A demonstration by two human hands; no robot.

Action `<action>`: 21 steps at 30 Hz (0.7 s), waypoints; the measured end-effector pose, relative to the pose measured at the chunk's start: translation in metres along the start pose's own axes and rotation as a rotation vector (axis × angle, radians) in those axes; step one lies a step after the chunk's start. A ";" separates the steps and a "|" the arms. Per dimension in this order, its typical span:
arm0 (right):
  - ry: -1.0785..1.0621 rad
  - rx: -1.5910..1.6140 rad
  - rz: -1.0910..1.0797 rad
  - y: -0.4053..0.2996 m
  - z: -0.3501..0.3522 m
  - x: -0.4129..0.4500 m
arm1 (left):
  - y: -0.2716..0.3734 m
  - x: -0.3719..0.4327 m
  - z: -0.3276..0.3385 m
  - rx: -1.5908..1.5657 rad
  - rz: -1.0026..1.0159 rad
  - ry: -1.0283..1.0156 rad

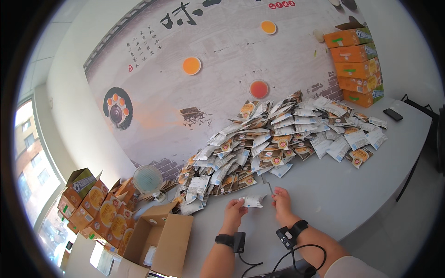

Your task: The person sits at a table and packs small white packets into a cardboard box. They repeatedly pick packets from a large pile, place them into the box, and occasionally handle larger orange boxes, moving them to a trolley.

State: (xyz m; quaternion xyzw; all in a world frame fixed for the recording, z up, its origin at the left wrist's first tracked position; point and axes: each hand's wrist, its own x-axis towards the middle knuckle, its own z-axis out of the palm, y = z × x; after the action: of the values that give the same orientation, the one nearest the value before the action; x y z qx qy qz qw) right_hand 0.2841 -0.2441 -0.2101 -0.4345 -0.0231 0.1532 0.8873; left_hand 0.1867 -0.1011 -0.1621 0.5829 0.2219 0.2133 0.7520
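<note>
My left hand (235, 212) grips the left end of a small sealed packet (254, 201), pale printed side up, just above the grey table (313, 208). To the right of that packet, apart from it, is my right hand (282, 202), its fingers loosely curled and partly spread. I see nothing in it. Beyond both hands rises a long heap of similar packets (240, 160), some showing white backs, others brown and orange fronts. An open cardboard box (174, 243) stands left of my left arm, with a pale packet (150, 256) at its bottom.
Orange printed cartons (107, 212) are piled at the left beside a small fan (147, 179). More cartons (358, 67) form a stack at the back right. A phone (393, 114) lies near the table's right end. Cabled devices (239, 242) are strapped to both wrists.
</note>
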 end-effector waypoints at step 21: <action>-0.896 -0.820 -0.106 -0.020 0.028 -0.075 | 0.027 -0.070 -0.046 -0.068 0.067 -0.140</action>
State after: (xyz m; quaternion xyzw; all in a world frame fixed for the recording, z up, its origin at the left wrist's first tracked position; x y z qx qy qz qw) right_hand 0.2125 -0.2562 -0.1703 -0.6322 -0.4731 0.2553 0.5580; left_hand 0.1015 -0.0993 -0.1399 0.5775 0.1416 0.2046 0.7775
